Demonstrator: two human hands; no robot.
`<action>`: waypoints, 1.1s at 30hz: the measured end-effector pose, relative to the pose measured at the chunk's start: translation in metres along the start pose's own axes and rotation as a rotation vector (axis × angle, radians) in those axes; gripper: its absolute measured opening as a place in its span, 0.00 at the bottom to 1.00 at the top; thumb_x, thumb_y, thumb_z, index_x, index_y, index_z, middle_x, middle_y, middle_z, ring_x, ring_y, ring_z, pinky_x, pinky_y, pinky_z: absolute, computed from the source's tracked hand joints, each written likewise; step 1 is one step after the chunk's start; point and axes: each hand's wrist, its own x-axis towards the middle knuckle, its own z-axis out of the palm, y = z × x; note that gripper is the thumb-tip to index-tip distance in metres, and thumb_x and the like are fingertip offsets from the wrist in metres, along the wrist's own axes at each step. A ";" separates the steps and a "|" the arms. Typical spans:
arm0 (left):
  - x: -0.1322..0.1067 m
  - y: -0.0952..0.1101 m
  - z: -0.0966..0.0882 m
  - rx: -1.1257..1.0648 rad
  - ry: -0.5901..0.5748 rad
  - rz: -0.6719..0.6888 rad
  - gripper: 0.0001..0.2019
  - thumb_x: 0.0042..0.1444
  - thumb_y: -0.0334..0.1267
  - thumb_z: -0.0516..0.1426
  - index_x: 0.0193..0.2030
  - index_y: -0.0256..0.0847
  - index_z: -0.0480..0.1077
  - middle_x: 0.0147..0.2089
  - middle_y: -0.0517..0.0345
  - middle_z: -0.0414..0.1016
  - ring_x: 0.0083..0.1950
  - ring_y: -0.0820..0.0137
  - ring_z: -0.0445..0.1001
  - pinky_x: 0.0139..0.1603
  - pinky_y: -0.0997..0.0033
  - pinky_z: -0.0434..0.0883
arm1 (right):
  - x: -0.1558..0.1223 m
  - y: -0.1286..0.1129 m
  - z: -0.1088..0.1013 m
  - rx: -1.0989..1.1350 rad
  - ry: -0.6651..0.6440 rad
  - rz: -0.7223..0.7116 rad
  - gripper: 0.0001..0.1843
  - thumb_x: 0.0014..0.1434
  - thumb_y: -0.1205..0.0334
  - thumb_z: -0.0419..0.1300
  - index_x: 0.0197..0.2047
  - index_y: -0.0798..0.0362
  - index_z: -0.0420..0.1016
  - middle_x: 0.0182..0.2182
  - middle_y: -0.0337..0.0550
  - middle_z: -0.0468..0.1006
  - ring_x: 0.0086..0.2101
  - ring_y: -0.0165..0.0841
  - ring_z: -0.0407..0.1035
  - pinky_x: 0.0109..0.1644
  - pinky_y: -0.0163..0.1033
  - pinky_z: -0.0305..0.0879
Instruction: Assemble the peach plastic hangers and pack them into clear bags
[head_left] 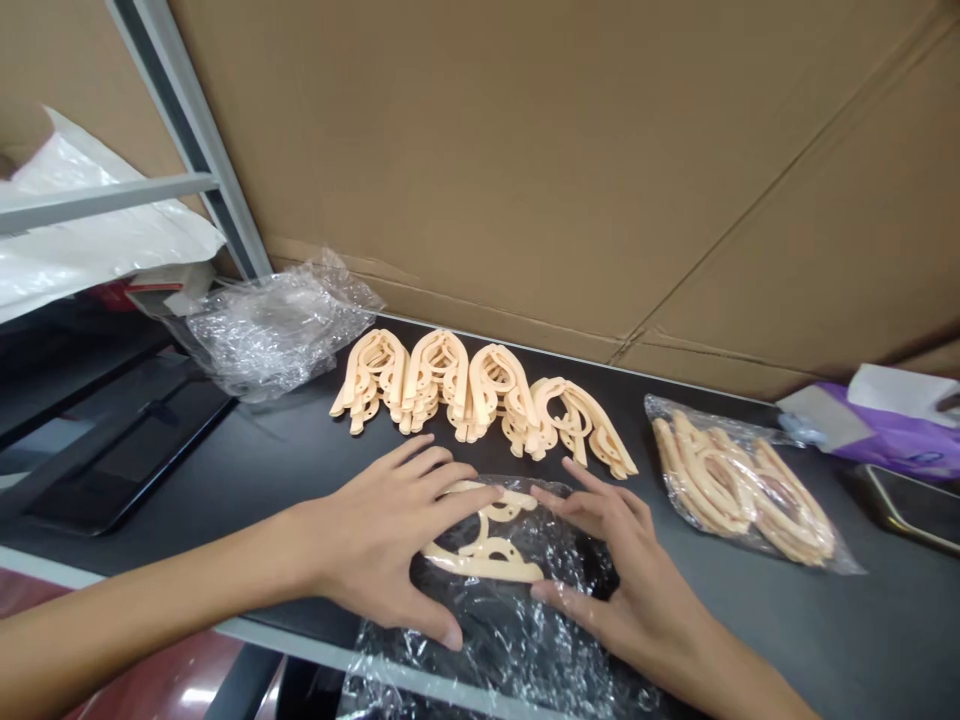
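A beige folding hanger (pixel 484 570) lies in a transparent plastic bag (pixel 517 640) at the front of the black table. My left hand (pixel 390 540) is spread open over the hanger's left side, fingers reaching across the bag. At the hanger's right ends is my right hand (pixel 622 560), its thumb and fingers apart, fingertips touching or just beside the bag and hanger. Just beyond both hands, several stacks of beige folding hangers (pixel 439 385) stand in a row. To the right lies a filled bag of hangers (pixel 742 485).
Crumpled transparent bags (pixel 274 325) lie at the back left, near a black flat device (pixel 127 450). A grey metal post (pixel 199 130) rises there beside white plastic packaging (pixel 97 220). Purple tissue pack (pixel 885 430) and a phone (pixel 911 505) sit far right. Cardboard (pixel 562 170) walls the back.
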 end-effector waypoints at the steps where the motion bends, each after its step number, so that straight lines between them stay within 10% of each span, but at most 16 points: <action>1: 0.003 0.001 -0.001 0.002 -0.012 0.001 0.49 0.47 0.66 0.64 0.73 0.46 0.58 0.69 0.43 0.65 0.67 0.46 0.65 0.71 0.39 0.53 | 0.003 0.000 0.001 0.005 0.005 -0.010 0.29 0.58 0.48 0.68 0.59 0.45 0.67 0.61 0.51 0.74 0.68 0.53 0.56 0.63 0.65 0.60; 13: 0.008 -0.002 0.001 0.037 -0.061 0.002 0.53 0.46 0.69 0.64 0.74 0.45 0.57 0.71 0.42 0.62 0.69 0.41 0.61 0.71 0.36 0.53 | 0.026 -0.009 0.010 -0.037 0.106 -0.135 0.30 0.58 0.50 0.70 0.60 0.48 0.69 0.57 0.53 0.78 0.64 0.51 0.64 0.62 0.63 0.60; 21: 0.004 -0.013 0.008 0.078 -0.097 0.021 0.53 0.50 0.73 0.59 0.77 0.52 0.49 0.78 0.43 0.49 0.74 0.35 0.53 0.70 0.29 0.53 | 0.029 0.015 -0.040 0.307 0.174 -0.006 0.05 0.61 0.61 0.60 0.40 0.46 0.77 0.45 0.45 0.81 0.53 0.43 0.73 0.57 0.52 0.68; 25: 0.003 -0.016 0.009 0.135 -0.106 -0.002 0.51 0.52 0.75 0.54 0.77 0.55 0.48 0.79 0.46 0.45 0.74 0.36 0.53 0.71 0.31 0.53 | 0.042 0.043 -0.037 -0.044 0.432 0.112 0.11 0.61 0.55 0.60 0.44 0.51 0.77 0.41 0.49 0.82 0.44 0.45 0.75 0.51 0.53 0.68; 33: 0.002 -0.020 0.004 0.155 -0.096 0.032 0.49 0.54 0.74 0.53 0.77 0.55 0.48 0.78 0.47 0.49 0.73 0.38 0.56 0.70 0.32 0.56 | 0.044 0.060 -0.023 -0.382 0.247 0.335 0.16 0.66 0.59 0.52 0.52 0.53 0.76 0.40 0.51 0.84 0.42 0.48 0.76 0.46 0.50 0.64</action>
